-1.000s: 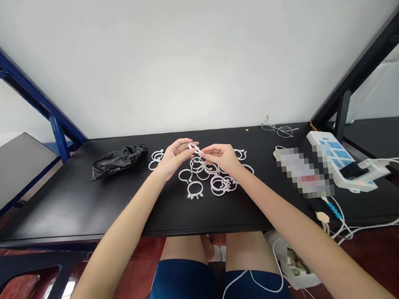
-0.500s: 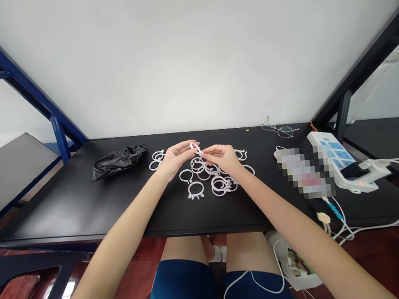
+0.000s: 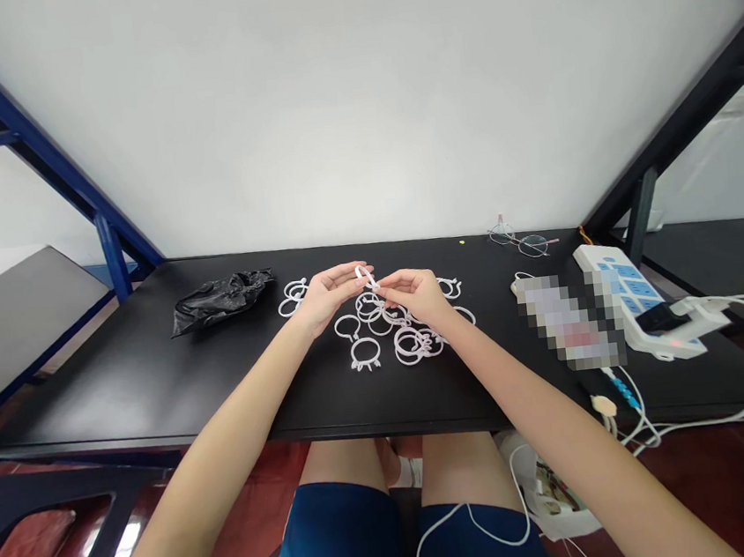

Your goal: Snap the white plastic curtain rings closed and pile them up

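Note:
Between my two hands a white plastic ring is held up, tilted, above the black desk. My left hand pinches it from the left, fingers closed on its edge. From the right, thumb and fingertips of my right hand grip its lower end. Several similar rings with small clips lie below, among them a single ring in front and an overlapping cluster to its right. More rings lie left of my left hand, and others show beyond my right hand, which partly hides the pile.
A crumpled black plastic bag lies on the desk at left. Eyeglasses rest at the back right. A blurred-out phone-like object and a white power strip with plugged-in cables occupy the right side. A white bin stands below.

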The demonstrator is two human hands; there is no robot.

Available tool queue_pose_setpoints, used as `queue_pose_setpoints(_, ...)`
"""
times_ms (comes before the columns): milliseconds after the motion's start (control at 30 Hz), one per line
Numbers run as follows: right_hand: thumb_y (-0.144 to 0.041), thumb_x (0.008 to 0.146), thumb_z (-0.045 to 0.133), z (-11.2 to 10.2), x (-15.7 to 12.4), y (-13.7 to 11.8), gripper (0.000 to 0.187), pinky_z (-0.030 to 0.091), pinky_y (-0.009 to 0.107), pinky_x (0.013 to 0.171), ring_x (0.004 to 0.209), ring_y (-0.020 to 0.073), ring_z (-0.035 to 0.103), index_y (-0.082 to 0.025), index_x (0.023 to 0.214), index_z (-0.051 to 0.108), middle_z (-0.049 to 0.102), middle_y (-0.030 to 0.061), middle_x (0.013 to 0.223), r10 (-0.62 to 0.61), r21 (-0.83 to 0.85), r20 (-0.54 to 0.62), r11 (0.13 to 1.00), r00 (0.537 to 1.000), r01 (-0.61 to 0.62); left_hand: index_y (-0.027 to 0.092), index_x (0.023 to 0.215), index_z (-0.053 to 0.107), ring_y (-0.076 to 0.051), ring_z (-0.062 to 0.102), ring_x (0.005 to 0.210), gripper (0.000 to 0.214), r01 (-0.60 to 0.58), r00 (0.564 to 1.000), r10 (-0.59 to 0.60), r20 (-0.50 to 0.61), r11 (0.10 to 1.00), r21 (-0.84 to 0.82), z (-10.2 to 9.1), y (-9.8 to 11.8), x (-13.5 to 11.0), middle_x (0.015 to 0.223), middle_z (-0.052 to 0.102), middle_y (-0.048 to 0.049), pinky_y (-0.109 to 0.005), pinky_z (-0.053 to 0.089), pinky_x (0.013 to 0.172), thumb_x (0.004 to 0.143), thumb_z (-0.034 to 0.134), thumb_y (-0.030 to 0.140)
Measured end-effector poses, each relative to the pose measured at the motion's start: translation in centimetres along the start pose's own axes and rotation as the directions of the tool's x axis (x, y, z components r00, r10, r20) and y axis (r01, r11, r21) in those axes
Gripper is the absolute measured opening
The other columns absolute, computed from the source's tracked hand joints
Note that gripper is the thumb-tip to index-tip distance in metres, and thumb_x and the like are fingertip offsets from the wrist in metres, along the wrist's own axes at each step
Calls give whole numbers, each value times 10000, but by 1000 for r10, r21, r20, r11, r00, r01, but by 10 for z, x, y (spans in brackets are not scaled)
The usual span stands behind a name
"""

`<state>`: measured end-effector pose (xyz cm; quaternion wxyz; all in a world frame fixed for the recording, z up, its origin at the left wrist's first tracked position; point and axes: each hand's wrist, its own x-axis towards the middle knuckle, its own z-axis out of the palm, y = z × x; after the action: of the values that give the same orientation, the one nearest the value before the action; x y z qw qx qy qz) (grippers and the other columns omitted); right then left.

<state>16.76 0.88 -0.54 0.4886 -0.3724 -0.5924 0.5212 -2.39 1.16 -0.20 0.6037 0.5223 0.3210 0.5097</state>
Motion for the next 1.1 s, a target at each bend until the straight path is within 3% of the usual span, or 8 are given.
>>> queue_pose_setpoints(333,-423,600,830,0,0,2,323,576,308,583,652,171,665,-168,777,741,732,59,751,-31,-34,0,999,1000,31,174,1069,710,-251,629,1098,402,5,1000,-5,1,1000,7,0,1,-1,1171,685,-119,-387,464,959,698,803,295)
queue_pose_setpoints(1100,-396,637,815,-1,-2,-2,271,496,278,496,488,106,559,-172,773,747,717,41,707,-87,-36,21,995,996,88,163,1058,710,-238,657,1054,364,-13,999,14,29,999,-37,0,5,-2,1112,707,-110,-371,496,951,731,785,304)
